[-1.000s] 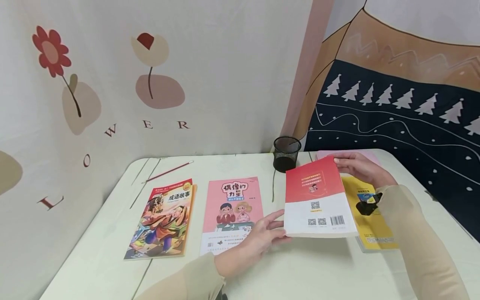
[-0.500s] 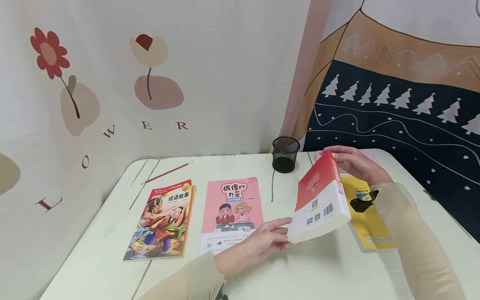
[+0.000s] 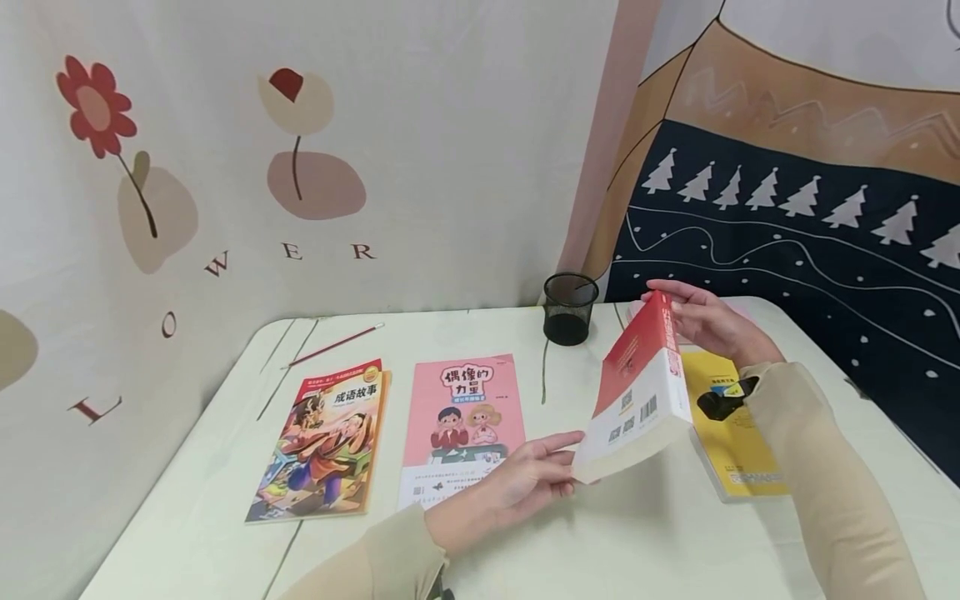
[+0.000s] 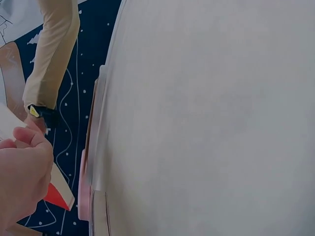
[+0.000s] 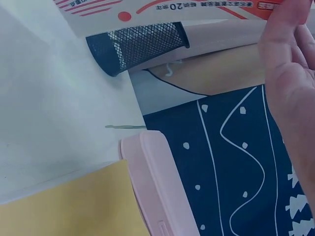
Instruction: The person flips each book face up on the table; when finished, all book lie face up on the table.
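Note:
A thick red-and-white book (image 3: 633,387) is held tilted above the table, its back cover with barcode and its red-and-white spine facing me. My left hand (image 3: 517,483) pinches its lower left corner. At the upper end, my right hand (image 3: 716,325) grips the book near the top of the spine; part of the grip is hidden behind the cover. The left wrist view shows the left hand (image 4: 22,177) at the left edge, a red corner of the book below it. In the right wrist view the right hand (image 5: 290,73) meets the book (image 5: 197,11) at the top.
A yellow book (image 3: 738,433) lies right of the held one. Left are a pink book (image 3: 465,417) and an illustrated storybook (image 3: 322,442). Behind stand a black mesh pen holder (image 3: 570,312) and a pink case (image 5: 160,187). A pencil (image 3: 336,345) lies at the back left.
The book has turned from its back cover facing me to a steeper slant, bringing its spine into view. The right hand has risen slightly and moved left; the left hand stays at the lower corner.

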`<act>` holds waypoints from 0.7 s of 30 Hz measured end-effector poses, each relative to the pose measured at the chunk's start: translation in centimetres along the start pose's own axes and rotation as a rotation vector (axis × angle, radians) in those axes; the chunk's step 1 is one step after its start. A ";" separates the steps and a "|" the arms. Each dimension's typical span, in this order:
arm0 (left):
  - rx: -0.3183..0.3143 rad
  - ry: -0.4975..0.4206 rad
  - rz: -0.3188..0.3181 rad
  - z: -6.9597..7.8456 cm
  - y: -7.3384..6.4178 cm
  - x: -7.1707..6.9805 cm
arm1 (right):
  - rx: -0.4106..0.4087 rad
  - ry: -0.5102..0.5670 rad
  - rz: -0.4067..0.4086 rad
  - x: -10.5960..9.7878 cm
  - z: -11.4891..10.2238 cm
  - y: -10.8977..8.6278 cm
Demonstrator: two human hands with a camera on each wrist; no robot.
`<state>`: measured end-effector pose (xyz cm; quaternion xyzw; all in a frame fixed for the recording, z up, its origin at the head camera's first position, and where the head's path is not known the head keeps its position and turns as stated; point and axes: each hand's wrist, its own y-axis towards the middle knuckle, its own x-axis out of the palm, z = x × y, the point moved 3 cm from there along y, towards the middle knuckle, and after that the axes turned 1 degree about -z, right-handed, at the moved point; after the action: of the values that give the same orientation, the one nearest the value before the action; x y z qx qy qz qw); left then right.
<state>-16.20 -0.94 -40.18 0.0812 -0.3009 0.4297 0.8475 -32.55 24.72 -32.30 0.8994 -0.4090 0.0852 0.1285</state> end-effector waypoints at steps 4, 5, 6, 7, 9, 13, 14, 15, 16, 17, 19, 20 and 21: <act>-0.004 -0.010 -0.030 -0.1 0.1 0.2 | -0.002 0.013 0.010 0.0 0.0 0.0; -0.007 -0.008 -0.034 -0.2 0.0 0.3 | -0.006 0.013 0.013 0.0 0.0 0.0; -0.008 -0.006 -0.036 -0.2 0.0 0.4 | -0.012 0.020 0.014 0.0 0.0 0.1; -0.003 -0.006 -0.034 -0.3 0.0 0.5 | -0.021 0.029 0.013 0.0 0.0 0.1; 0.011 -0.008 -0.014 -0.4 -0.1 0.6 | -0.042 0.050 0.014 0.1 0.1 0.3; 0.065 0.008 0.093 -0.6 -0.4 0.8 | -0.069 0.066 0.038 0.0 0.3 0.4; 0.080 0.019 0.122 -0.6 -0.5 0.9 | -0.070 0.060 0.049 0.0 0.3 0.5; 0.096 0.028 0.152 -0.6 -0.6 1.0 | -0.070 0.057 0.060 0.0 0.4 0.5; 0.110 0.043 0.179 -0.6 -0.7 1.0 | -0.069 0.052 0.070 0.0 0.4 0.5; 0.125 0.057 0.201 -0.6 -0.7 1.0 | -0.070 0.050 0.078 -0.1 0.5 0.5; 0.151 0.074 0.236 -0.5 -0.8 1.1 | -0.071 0.053 0.098 -0.2 0.5 0.5; 0.165 0.087 0.249 -0.5 -0.8 1.1 | -0.075 0.058 0.107 -0.2 0.6 0.5; 0.178 0.102 0.262 -0.4 -0.8 1.2 | -0.078 0.063 0.116 -0.3 0.6 0.5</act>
<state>-14.85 -0.49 -39.68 0.0940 -0.2260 0.5651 0.7878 -33.09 24.38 -32.85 0.8652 -0.4594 0.1048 0.1713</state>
